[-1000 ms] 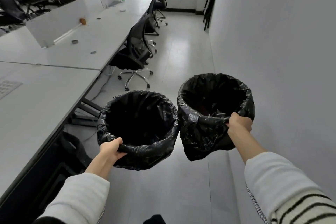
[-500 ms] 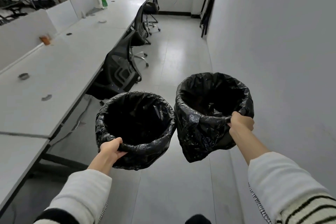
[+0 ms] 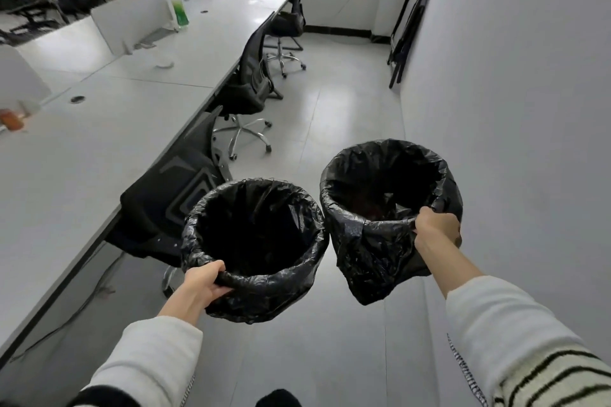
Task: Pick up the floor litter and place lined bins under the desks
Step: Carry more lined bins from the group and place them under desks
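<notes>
I carry two round bins lined with black plastic bags, both held off the floor in front of me. My left hand [image 3: 202,286] grips the near rim of the left bin [image 3: 254,294]. My right hand [image 3: 435,231] grips the near rim of the right bin [image 3: 373,254], which hangs slightly higher and farther. The two bins touch side by side. Both look dark inside; I cannot tell their contents. No litter shows on the grey floor [image 3: 330,357].
A long white desk [image 3: 99,129] runs along the left with divider panels and a green bottle [image 3: 178,11]. Three black office chairs, the nearest [image 3: 165,208], stand along its edge. A white wall [image 3: 529,109] lies right; folded black frames [image 3: 410,23] lean on it.
I have walked forward along the desk row; the nearest chair is now right beside the left bin. Both hands keep the same grip on the bins.
</notes>
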### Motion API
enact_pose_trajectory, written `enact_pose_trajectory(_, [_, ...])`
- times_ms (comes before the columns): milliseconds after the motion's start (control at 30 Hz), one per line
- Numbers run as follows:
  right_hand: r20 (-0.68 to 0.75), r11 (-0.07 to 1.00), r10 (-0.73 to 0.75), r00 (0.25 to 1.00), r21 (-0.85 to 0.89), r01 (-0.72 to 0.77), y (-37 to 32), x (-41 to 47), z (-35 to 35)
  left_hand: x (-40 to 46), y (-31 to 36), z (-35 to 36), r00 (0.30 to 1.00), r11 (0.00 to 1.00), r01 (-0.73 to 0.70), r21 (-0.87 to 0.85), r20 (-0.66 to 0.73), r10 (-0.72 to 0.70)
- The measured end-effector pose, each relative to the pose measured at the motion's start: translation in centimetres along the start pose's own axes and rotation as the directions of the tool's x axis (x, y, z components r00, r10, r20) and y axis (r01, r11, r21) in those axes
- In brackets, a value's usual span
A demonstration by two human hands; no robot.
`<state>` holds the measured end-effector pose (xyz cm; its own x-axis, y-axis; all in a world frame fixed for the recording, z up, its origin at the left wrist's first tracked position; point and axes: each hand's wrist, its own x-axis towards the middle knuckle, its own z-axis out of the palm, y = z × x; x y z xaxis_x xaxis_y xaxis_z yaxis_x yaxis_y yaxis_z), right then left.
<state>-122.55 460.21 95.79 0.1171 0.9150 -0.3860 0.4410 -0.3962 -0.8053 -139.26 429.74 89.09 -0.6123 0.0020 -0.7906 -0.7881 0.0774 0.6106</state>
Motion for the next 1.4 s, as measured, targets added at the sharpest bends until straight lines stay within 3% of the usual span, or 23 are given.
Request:
enact_pose_trajectory(333, [0.013,0.992,0.112,0.994,0.054,-0.112,-13.2,16.0,23.5,19.5,15.3,18.6,0.997,0.997,0.074,0.012,-0.022,-0.074])
enact_pose_trajectory(733, [0.026,0.939,0.336,0.941,0.065,-0.337,-21.0,31.5,50.3,42.2,26.4,33.5,0.958,0.972,0.231,-0.04,-0.164,-0.234])
enact_pose_trajectory(967, [0.112,0.916,0.388,0.915,0.06,-0.396,-18.0,43.6,68.3,61.9,26.5,40.7,0.925,0.966,0.255,-0.047,-0.28,-0.258])
enact_pose_trajectory(1200, [0.149,0.866,0.462,0.874,0.135,-0.481,-11.1,50.8,81.8,77.0,23.4,41.6,0.887,0.951,0.289,-0.107,-0.343,-0.308])
enact_pose_trajectory(1333, [0.191,0.786,0.546,0.815,0.22,-0.578,-8.0,51.7,85.7,82.1,22.0,40.5,0.871,0.939,0.286,-0.191,-0.358,-0.338])
enact_pose_trajectory(1400, [0.267,0.676,0.608,0.748,0.32,-0.664,-6.8,52.0,87.3,83.7,21.6,39.9,0.856,0.919,0.295,-0.264,-0.355,-0.376])
